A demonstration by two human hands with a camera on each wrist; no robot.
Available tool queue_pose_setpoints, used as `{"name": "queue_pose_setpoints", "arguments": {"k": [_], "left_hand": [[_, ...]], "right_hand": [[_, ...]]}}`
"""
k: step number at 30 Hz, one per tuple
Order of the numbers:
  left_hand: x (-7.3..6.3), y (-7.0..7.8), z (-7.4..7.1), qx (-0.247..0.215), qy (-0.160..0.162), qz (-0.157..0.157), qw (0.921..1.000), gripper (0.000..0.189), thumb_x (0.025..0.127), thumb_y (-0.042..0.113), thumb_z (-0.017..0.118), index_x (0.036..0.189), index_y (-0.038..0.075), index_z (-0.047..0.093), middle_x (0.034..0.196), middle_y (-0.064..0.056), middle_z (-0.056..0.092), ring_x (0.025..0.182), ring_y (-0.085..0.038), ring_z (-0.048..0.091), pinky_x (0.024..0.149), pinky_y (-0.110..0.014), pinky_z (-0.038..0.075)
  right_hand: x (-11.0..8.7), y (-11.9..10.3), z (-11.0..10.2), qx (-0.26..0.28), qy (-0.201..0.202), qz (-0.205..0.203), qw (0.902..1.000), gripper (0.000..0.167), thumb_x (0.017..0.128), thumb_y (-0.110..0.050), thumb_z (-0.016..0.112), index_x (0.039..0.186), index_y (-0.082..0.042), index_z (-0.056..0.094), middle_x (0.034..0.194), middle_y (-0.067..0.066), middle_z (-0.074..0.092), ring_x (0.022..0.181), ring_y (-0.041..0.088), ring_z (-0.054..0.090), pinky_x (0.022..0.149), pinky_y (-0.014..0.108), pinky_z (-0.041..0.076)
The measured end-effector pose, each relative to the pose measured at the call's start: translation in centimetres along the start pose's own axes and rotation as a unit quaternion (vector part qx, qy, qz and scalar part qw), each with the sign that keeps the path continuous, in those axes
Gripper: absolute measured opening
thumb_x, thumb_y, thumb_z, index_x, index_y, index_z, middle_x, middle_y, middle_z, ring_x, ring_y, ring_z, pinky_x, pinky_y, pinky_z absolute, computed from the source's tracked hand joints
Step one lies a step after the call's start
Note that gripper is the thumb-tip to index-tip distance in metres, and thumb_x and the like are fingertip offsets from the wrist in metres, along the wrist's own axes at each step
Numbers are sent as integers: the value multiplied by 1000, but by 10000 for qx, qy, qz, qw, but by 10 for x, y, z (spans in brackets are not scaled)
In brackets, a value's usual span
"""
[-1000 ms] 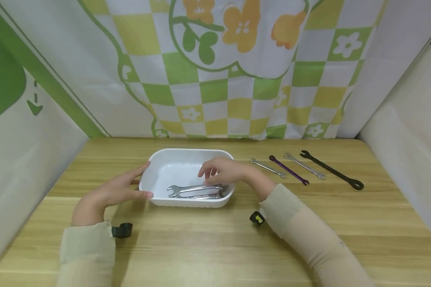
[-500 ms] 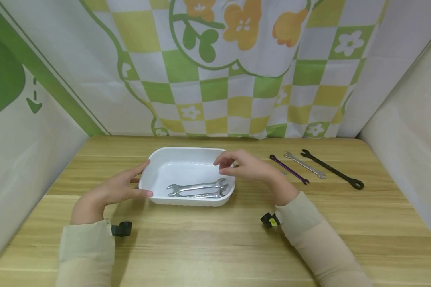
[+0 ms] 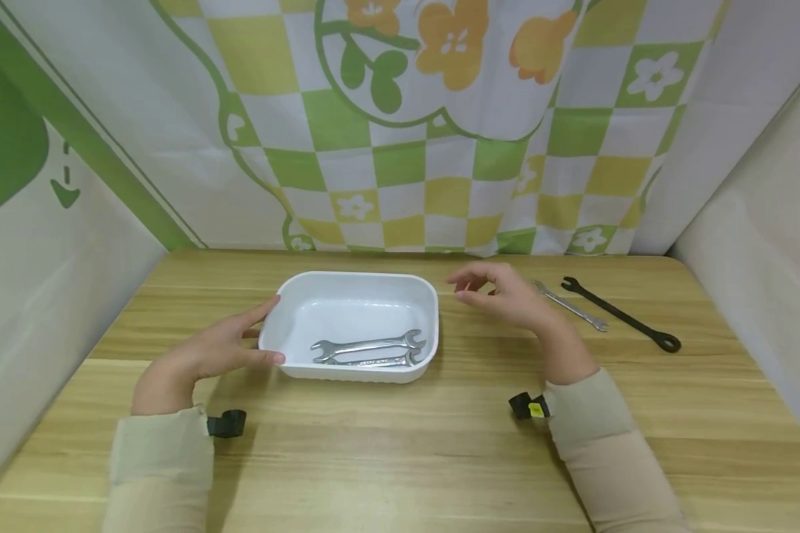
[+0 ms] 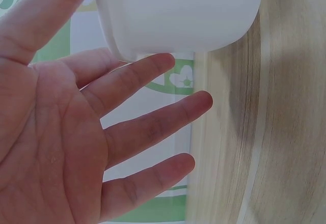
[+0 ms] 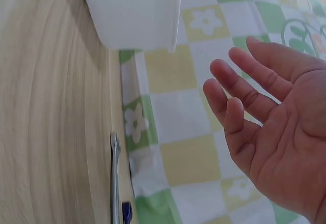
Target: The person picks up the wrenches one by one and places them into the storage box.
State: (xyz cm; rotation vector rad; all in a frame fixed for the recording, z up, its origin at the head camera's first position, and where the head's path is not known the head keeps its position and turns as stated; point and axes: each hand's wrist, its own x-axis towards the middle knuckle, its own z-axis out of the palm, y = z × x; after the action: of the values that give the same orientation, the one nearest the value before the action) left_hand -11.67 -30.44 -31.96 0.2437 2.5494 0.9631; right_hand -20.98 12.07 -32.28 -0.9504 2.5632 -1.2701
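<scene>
My left hand [image 3: 220, 352] rests against the left end of a white plastic tray [image 3: 350, 374], thumb at the front rim and index finger at the back-left corner. The other fingers stretch out straight in the left wrist view. Inside the tray lie two silver open-end wrenches, the rear wrench [image 3: 367, 346] and the front wrench [image 3: 373, 363]. My right hand [image 3: 507, 296] hovers right of the tray with loosely bent fingers, holding nothing. In the right wrist view, a silver wrench [image 5: 115, 183] and the purple wrench's end [image 5: 127, 212] lie below it; the head view hides both.
Farther right on the wooden table [image 3: 373, 459] lie another silver wrench [image 3: 573, 307] and a long black wrench [image 3: 620, 314]. A checked flowered curtain [image 3: 400, 192] hangs along the table's back edge, with white side walls [image 3: 767, 244] left and right.
My right hand has lifted out of the tray and moved right, over the wrenches on the table, with nothing in it. The left hand and the tray stay in place.
</scene>
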Motion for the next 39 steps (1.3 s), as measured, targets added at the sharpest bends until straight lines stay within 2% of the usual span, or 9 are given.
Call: {"name": "queue_pose_setpoints", "arguments": {"k": [3,12,18,23,26,39], "left_hand": [[0,-1,1,-20,12,30,10000,106,87,40,76,161,14,5,154,-31,34,137,-50,43,100,-59,47],[0,0,1,10,34,117,9999,106,87,39,76,161,12,5,154,-31,35,136,-49,45,101,-58,47],[0,2,1,31,48,89,9999,105,87,40,76,161,14,6,156,-30,32,137,-49,43,102,-59,46],[-1,2,1,29,48,-4,10000,106,87,41,76,161,15,5,157,-30,31,137,-49,43,101,-60,46],[-1,2,1,39,30,-9,10000,106,87,41,76,161,14,5,157,-30,31,138,-49,43,102,-60,45],[-1,3,1,23,14,-50,10000,107,87,42,75,161,14,4,159,-29,28,140,-50,38,104,-62,43]], "right_hand": [[-4,4,-6,-96,25,293,9995,26,97,-16,64,121,-7,69,106,14,72,99,26,63,76,34,51],[-12,31,-21,-397,-4,670,9970,30,96,-15,65,125,-7,67,111,13,69,102,29,64,82,37,50],[-11,48,-27,-644,-365,939,9928,35,96,-13,64,130,-3,63,114,14,68,109,34,62,87,42,51],[-7,59,-32,-331,-684,1245,9893,37,98,-14,62,133,-2,60,118,16,64,109,32,61,84,37,51],[-5,63,-33,-256,-836,1222,9886,35,99,-13,61,132,0,60,117,18,64,104,30,61,81,34,51],[0,80,-30,-690,-1065,1250,9840,30,95,-10,65,123,1,66,110,17,71,92,23,64,75,31,51]]}}
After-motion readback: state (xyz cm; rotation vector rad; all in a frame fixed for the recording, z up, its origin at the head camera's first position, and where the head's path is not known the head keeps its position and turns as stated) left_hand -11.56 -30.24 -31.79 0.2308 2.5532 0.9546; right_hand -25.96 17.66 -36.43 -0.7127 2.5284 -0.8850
